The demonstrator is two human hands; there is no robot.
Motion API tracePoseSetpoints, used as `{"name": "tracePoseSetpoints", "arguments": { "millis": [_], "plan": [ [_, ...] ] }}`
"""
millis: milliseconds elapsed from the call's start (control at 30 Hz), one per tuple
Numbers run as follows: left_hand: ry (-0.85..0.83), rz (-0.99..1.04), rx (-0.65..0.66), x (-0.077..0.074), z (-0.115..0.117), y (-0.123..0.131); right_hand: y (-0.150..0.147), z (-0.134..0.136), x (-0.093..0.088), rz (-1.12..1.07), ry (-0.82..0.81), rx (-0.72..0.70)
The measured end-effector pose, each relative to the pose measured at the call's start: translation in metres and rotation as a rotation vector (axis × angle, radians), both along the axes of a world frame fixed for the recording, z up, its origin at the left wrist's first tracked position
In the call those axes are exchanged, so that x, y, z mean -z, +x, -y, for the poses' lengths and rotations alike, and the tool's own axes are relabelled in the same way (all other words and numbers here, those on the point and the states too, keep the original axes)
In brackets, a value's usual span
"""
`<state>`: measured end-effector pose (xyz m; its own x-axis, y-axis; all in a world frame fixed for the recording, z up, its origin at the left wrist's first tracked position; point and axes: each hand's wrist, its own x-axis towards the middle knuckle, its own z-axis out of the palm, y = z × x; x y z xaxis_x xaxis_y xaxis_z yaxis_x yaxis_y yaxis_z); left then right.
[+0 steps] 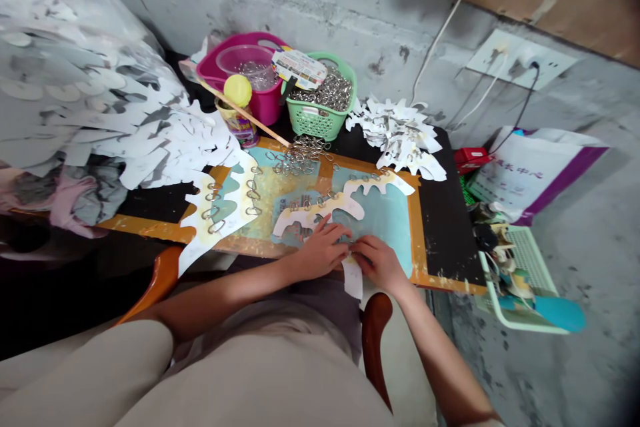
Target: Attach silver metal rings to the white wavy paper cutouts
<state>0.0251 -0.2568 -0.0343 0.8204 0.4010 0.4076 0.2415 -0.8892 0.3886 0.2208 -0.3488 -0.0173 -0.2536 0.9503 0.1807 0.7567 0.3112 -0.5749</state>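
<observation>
Just below the frame's centre, the white strip hangs beneath the meeting fingertips of the left hand and right hand, long axis nearly vertical, free end downward. The right pinches its top; whether the left grips, I cannot tell.

Table: black top, brown tape along the front edge and around the worn blue sheets. Back, left to right: pink basket, green basket just beside it, white pile at right. Can stands in front of pink basket; stick slants from it down to the ring heap, in front of green basket. Bigger pile of white pieces covers the left end. On the sheets: forked strip with rings, tip past the front edge; middle strip and right strip, both ringed.
</observation>
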Motion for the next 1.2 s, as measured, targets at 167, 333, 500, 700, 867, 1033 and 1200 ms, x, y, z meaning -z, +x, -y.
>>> {"name": "tracePoseSetpoints", "arguments": {
  "millis": [167, 333, 500, 700, 867, 1033, 1200],
  "plan": [
    [-0.103, -0.03, 0.075, 0.0, -0.004, 0.002, 0.003, 0.001, -0.005, 0.012, -0.022, -0.033],
    [-0.125, -0.089, 0.083, -0.001, -0.004, 0.003, 0.01, 0.008, -0.003, -0.088, 0.015, -0.011],
    [-0.042, -0.121, 0.093, -0.008, -0.001, 0.003, 0.014, 0.012, 0.005, -0.105, 0.075, 0.0],
    [-0.009, -0.118, 0.159, -0.009, -0.002, 0.003, 0.01, 0.018, 0.0, -0.146, 0.086, 0.073],
    [-0.002, -0.102, 0.197, -0.002, -0.006, 0.003, 0.006, 0.017, 0.003, -0.014, 0.113, -0.031],
    [0.0, -0.095, 0.201, -0.005, -0.008, 0.005, 0.01, 0.014, 0.015, 0.075, 0.175, -0.065],
    [-0.023, -0.118, 0.308, -0.01, -0.016, 0.011, 0.014, 0.018, 0.017, 0.106, 0.168, -0.094]
  ]
}}
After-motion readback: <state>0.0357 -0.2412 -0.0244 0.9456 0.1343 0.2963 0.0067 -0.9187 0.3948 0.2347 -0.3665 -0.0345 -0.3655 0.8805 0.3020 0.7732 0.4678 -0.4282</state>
